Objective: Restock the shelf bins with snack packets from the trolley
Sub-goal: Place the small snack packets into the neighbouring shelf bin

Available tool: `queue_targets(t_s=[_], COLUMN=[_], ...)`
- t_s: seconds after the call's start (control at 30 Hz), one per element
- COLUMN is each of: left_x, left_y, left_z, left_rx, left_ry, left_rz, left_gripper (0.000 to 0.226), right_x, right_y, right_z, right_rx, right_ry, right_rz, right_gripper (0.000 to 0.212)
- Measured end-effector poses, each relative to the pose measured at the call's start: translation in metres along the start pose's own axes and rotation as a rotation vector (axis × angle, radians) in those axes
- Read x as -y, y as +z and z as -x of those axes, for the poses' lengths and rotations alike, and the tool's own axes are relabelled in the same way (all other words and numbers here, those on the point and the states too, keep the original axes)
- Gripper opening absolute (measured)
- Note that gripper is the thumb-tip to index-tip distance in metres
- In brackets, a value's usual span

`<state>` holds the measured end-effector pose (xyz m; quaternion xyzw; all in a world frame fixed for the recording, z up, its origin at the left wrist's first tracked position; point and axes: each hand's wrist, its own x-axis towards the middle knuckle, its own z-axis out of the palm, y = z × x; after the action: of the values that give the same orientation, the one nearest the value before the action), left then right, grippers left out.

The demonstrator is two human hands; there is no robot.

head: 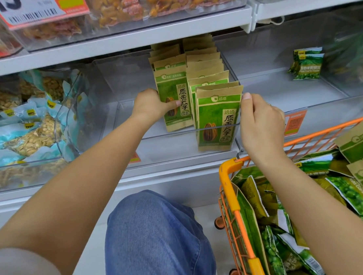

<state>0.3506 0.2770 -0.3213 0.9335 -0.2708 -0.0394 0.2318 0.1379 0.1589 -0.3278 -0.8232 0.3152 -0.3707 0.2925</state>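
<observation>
"Those packets (217, 116) in the middle bin (216, 128) look light, papery, a bit stiff?"

"Yes. Left hand (151, 105) grips the left row's edge; right hand (259, 122) pinches the near packet's top corner. Best hold."

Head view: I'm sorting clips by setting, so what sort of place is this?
Most likely a shop's snack aisle. Clear shelf bins hold rows of sunflower seed packets, a barcoded price tag hangs on the shelf above, and an orange trolley full of packets stands beside the person.
</observation>
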Motion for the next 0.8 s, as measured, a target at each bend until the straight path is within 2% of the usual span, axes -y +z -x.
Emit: queue_targets(t_s=[0.1, 0.17, 0.33, 0.47, 0.53, 0.6, 0.63, 0.73, 0.8], left_x=[-0.006, -0.008, 0.002, 0.004, 0.006, 0.008, 0.010, 0.013, 0.016], left_y=[-0.001, -0.002, 0.009, 0.011, 0.007, 0.003, 0.003, 0.000, -0.003], left_z=[0.006, 0.007, 0.000, 0.000, 0.000, -0.002, -0.004, -0.005, -0.003], left_rx=[-0.134, -0.154, 0.096, 0.152, 0.156, 0.168, 0.184, 0.259, 0.283], left_ry=[0.009, 0.018, -0.028, -0.036, -0.086, -0.150, -0.166, -0.147, -0.175], left_rz=[0.047, 0.100, 0.275, 0.364, 0.412, 0.495, 0.527, 0.520, 0.498], left_gripper=[0.037, 0.031, 0.038, 0.042, 0.055, 0.080, 0.081, 0.051, 0.064], right_x=[-0.001, -0.001, -0.001, -0.001, -0.001, -0.002, -0.002, -0.001, -0.001], right_y=[0.001, 0.001, 0.000, 0.000, 0.000, -0.001, -0.001, -0.001, -0.002], right_z=[0.001, 0.001, 0.000, 0.001, 0.000, 0.001, 0.000, 0.000, 0.000], right_rx=[0.001, 0.003, 0.003, 0.000, -0.005, -0.009, -0.011, -0.009, -0.005], right_ry=[0.002, 0.002, -0.005, -0.002, -0.010, -0.020, -0.027, -0.027, -0.006], right_rz=[0.000, -0.002, 0.014, 0.012, 0.014, 0.015, 0.018, 0.015, 0.001], right_gripper=[0.041, 0.044, 0.043, 0.043, 0.043, 0.042, 0.042, 0.041, 0.043])
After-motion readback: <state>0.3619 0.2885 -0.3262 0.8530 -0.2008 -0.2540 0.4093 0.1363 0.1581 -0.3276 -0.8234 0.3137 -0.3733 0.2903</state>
